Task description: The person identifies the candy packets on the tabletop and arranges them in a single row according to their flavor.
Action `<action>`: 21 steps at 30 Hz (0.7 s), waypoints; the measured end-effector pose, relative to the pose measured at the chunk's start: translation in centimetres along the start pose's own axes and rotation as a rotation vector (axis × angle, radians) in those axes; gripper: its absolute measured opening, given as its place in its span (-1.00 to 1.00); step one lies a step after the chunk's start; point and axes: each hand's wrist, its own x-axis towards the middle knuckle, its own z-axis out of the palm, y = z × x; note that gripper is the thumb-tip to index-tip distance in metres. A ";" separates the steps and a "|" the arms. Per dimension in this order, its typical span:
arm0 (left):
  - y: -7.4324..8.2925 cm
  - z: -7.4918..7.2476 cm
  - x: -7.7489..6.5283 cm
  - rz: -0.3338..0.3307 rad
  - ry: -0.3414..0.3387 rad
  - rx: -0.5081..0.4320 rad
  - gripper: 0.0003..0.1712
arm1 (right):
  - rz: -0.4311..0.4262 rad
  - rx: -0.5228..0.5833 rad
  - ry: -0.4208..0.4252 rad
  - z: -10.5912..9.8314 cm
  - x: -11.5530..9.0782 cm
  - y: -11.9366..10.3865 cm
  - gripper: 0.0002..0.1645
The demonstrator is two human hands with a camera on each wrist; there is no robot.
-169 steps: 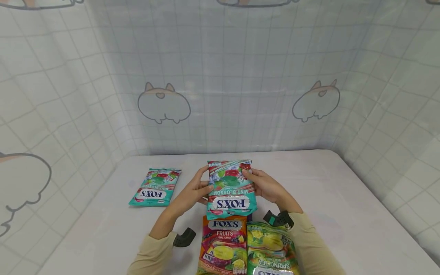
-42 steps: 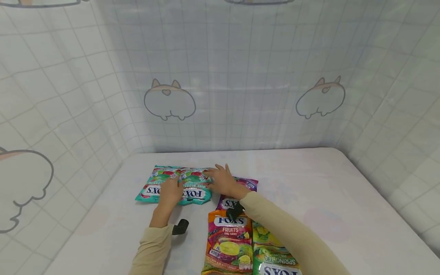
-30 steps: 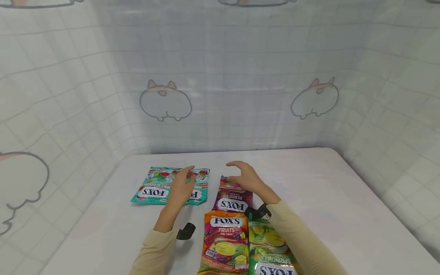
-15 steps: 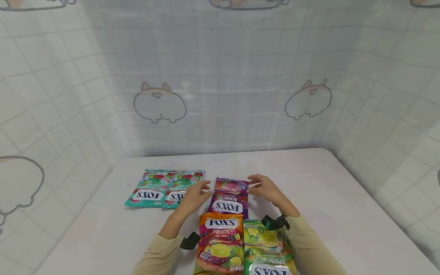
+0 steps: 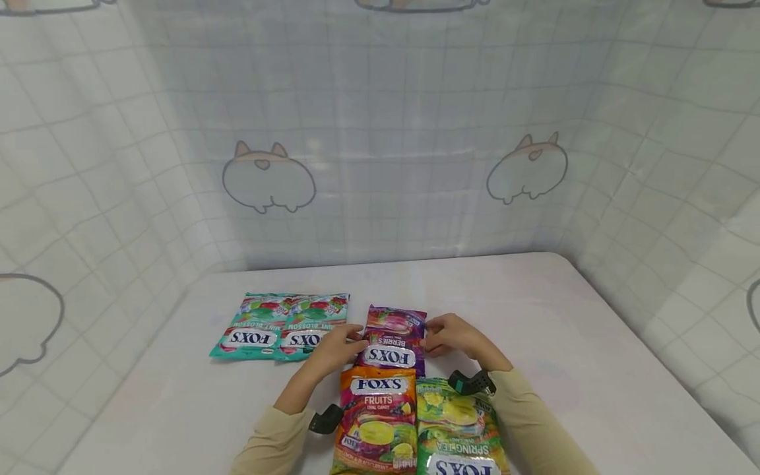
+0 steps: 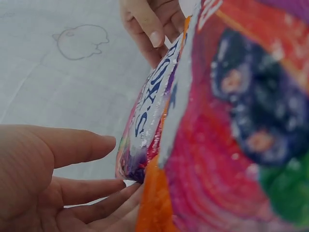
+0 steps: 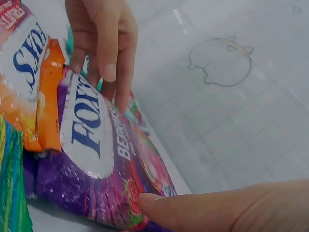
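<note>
A purple bag of Fox's Berries candy (image 5: 392,340) lies flat in the middle of the table, between both hands. My left hand (image 5: 337,349) is at its left edge; in the left wrist view the thumb and fingers (image 6: 82,147) are extended, with fingertips close to or touching the bag's edge. From the right side, my right hand (image 5: 454,336) reaches the bag's other edge. In the right wrist view its thumb (image 7: 193,205) rests over the bag's printed face, while most of its other fingers are hidden.
An orange Fruits candy bag (image 5: 375,422) and a green Spring Tea bag (image 5: 458,429) lie side by side nearest the body. Two teal Mint Blossom bags (image 5: 252,330) overlap slightly at the left. Gridded sheeting (image 5: 392,218) rises behind the table (image 5: 570,369).
A teal bag held in both hands earlier now lies beside the other teal one at the left. Both hands have since moved to the purple bag and closed in on its sides.
</note>
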 end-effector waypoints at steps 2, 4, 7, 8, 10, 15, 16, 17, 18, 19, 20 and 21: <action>-0.1 0.1 0.2 -0.008 -0.002 0.022 -0.45 | 0.001 0.040 -0.012 0.2 0.1 -0.1 -0.22; -0.3 0.2 0.3 -0.008 -0.004 0.040 -0.46 | 0.020 0.098 -0.023 0.3 0.2 -0.1 -0.19; -0.4 0.3 0.4 -0.016 0.003 0.045 -0.47 | 0.044 0.179 -0.031 0.4 0.4 0.0 -0.17; -0.5 0.3 0.4 -0.020 0.010 0.038 -0.47 | 0.046 0.205 -0.035 0.4 0.4 0.1 -0.16; -0.5 0.3 0.4 -0.019 0.017 0.022 -0.48 | 0.042 0.240 -0.040 0.4 0.6 0.2 -0.15; -0.5 0.3 0.4 -0.045 0.025 -0.026 -0.50 | 0.020 0.278 -0.067 0.3 0.8 0.6 -0.14; -0.6 0.3 0.4 -0.048 0.024 -0.031 -0.51 | 0.020 0.291 -0.079 0.3 0.7 0.6 -0.14; -0.6 0.4 0.4 -0.051 0.024 -0.035 -0.51 | 0.019 0.303 -0.091 0.3 0.7 0.7 -0.13; -0.6 0.4 0.4 -0.047 0.024 -0.035 -0.50 | 0.022 0.319 -0.105 0.3 0.7 0.7 -0.12; -0.7 0.4 0.3 -0.045 0.025 -0.035 -0.50 | 0.029 0.332 -0.118 0.5 0.7 0.8 -0.10; -0.7 0.5 0.3 -0.043 0.026 -0.036 -0.50 | 0.034 0.344 -0.128 0.6 0.8 0.9 -0.09; -0.8 0.5 0.2 -0.044 0.028 -0.039 -0.49 | 0.038 0.358 -0.142 0.6 0.8 1.0 -0.08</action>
